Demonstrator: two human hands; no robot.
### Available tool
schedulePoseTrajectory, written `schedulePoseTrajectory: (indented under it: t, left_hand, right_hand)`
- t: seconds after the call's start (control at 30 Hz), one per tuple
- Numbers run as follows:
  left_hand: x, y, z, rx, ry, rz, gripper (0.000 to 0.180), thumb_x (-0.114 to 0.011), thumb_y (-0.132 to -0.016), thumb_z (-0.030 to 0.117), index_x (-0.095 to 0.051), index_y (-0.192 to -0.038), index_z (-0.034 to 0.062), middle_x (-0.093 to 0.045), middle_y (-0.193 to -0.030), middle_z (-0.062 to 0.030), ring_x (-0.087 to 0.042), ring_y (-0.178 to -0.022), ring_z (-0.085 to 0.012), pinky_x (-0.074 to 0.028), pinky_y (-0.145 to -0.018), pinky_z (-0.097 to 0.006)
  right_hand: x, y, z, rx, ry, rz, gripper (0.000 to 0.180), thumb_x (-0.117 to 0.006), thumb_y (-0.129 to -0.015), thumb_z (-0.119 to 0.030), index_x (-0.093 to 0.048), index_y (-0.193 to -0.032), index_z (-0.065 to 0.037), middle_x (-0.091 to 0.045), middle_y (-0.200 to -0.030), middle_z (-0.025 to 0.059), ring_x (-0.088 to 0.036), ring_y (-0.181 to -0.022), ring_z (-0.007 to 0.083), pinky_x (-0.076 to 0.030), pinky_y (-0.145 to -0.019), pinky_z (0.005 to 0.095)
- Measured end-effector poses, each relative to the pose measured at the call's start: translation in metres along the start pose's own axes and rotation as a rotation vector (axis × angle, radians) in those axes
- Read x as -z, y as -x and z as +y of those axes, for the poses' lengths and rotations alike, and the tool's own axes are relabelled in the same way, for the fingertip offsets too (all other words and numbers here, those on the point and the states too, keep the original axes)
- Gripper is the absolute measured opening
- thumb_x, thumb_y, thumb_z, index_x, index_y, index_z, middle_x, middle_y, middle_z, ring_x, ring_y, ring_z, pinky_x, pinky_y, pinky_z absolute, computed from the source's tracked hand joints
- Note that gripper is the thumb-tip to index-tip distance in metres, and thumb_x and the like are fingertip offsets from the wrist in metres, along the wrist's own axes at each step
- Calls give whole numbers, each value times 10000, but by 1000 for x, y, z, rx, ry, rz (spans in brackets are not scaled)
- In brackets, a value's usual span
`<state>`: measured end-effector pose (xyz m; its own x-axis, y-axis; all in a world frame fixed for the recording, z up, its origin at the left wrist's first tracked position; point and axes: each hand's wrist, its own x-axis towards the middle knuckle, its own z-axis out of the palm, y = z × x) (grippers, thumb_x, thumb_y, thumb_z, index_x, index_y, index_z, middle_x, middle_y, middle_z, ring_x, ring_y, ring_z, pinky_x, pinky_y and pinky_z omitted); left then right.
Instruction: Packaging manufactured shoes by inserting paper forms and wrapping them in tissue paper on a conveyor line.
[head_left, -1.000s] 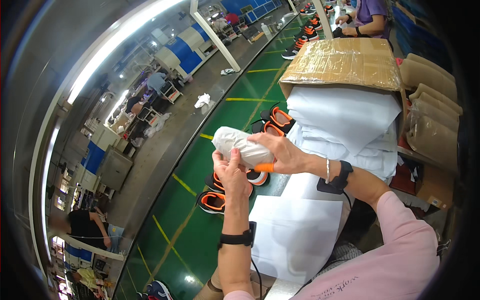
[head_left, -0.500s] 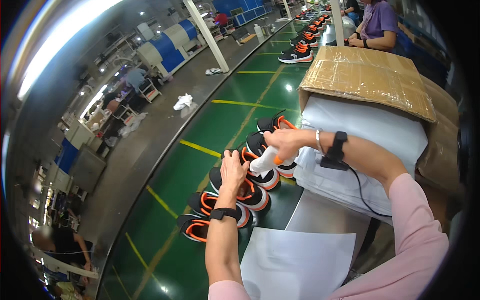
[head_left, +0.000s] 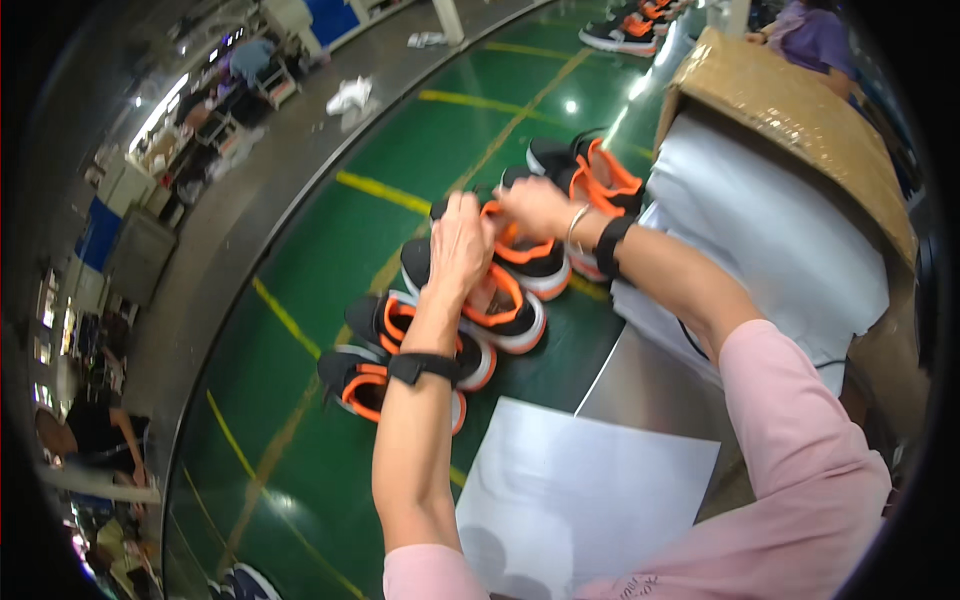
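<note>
Your left hand (head_left: 461,242) and right hand (head_left: 537,208) curl over the shoe (head_left: 541,270), toe far left, heel near right. What they grip, I cannot tell.

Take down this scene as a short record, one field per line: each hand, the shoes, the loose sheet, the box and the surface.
Left hand: over the front of a black-and-orange shoe; fingertips unclear
Right hand: at the same shoe, beside the left; its grip is too blurred to read
Neighbouring shoes: in a row on either side, openings edged orange
Loose white sheet: nearer the person, right of the row
Cardboard box: at right, white sheets protruding
Surface: green, yellow lines
</note>
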<state>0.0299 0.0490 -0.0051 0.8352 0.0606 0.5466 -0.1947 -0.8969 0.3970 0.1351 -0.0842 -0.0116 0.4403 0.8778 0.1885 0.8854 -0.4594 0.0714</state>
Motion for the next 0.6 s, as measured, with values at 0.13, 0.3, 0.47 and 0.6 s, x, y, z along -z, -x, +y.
schedulePoseTrajectory:
  t: [0.13,0.3,0.47,0.6]
  left_hand:
    - [36,26,13,-12,-6,-42,278,-619,-825,156,-521,-1042,12,-553,-1020,-182,-574,-905,-367,-481,-759,-430]
    - [176,87,48,165,73,-243,287,-637,-823,92,-549,-1070,-24,-624,-995,-135,-619,-928,-235,-489,-809,-324]
    - [303,198,129,498,213,-464,318,-667,-805,164,-587,-1052,-19,-640,-971,-107,-615,-927,-194,-463,-848,-311]
    - [321,289,199,524,54,-494,512,-767,-704,211,-561,-1120,-3,-620,-1054,-159,-588,-1014,-298,-447,-900,-366]
  right_hand:
    - [11,2,-3,-91,12,66,403,-749,-675,-183,-512,-946,-2,-623,-872,180,-643,-811,342,-528,-675,399]
    - [85,45,-66,222,-388,487,216,-630,-751,-20,-527,-941,-17,-563,-794,128,-589,-712,289,-472,-631,371]
    - [115,157,-179,469,-1028,117,182,-660,-733,62,-548,-844,-28,-557,-760,78,-593,-600,208,-479,-531,274]
    - [113,215,-255,402,-1415,-163,161,-687,-763,-53,-537,-816,-29,-573,-777,64,-595,-675,188,-477,-570,290]
